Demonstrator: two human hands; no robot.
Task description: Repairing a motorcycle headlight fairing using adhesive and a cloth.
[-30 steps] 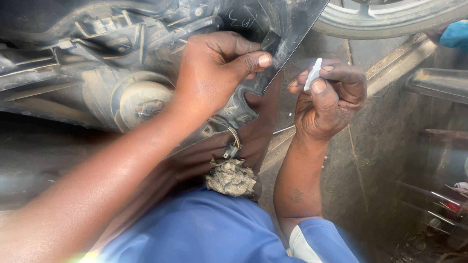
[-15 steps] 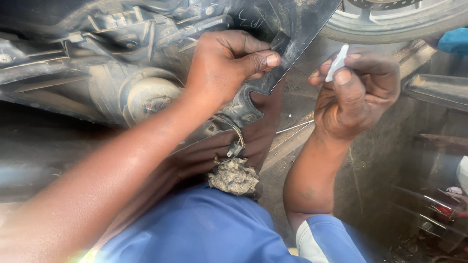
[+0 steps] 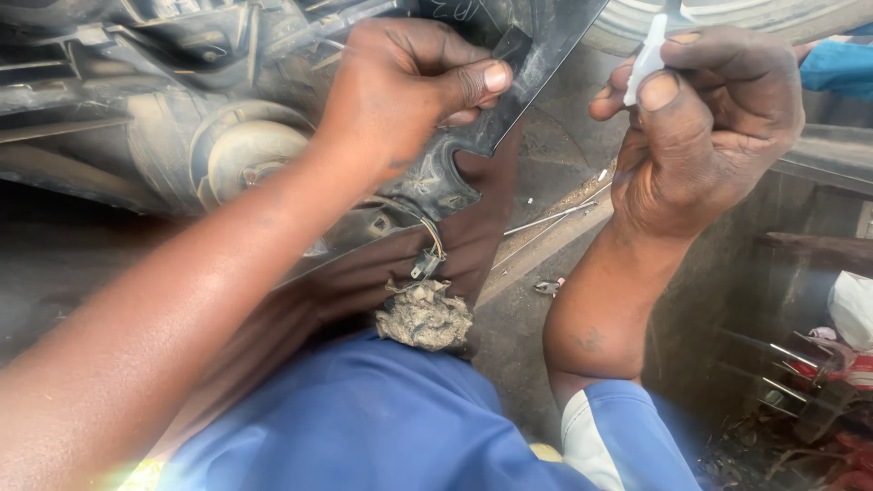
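Observation:
My left hand (image 3: 409, 86) pinches the edge of a black plastic panel (image 3: 536, 64) on the underside of a vehicle, thumb pressed on its rim. My right hand (image 3: 700, 127) is raised at the upper right and holds a small white plastic clip (image 3: 647, 55) between thumb and fingers, a little apart from the panel. Below the panel a short wire with a connector (image 3: 427, 259) hangs over a crumpled dirty rag (image 3: 423, 314) that rests on my lap. My blue sleeves fill the bottom of the view.
A dusty round drum-like part (image 3: 250, 155) sits left of my left hand among dark underbody parts. A tyre (image 3: 727, 14) shows at the top right. A thin metal rod (image 3: 550, 218) lies on the ground. Tools and red items (image 3: 809, 382) lie at the lower right.
My right hand with the white clip has risen and moved to the upper right. My left hand keeps its pinch on the panel, and the view has closed in.

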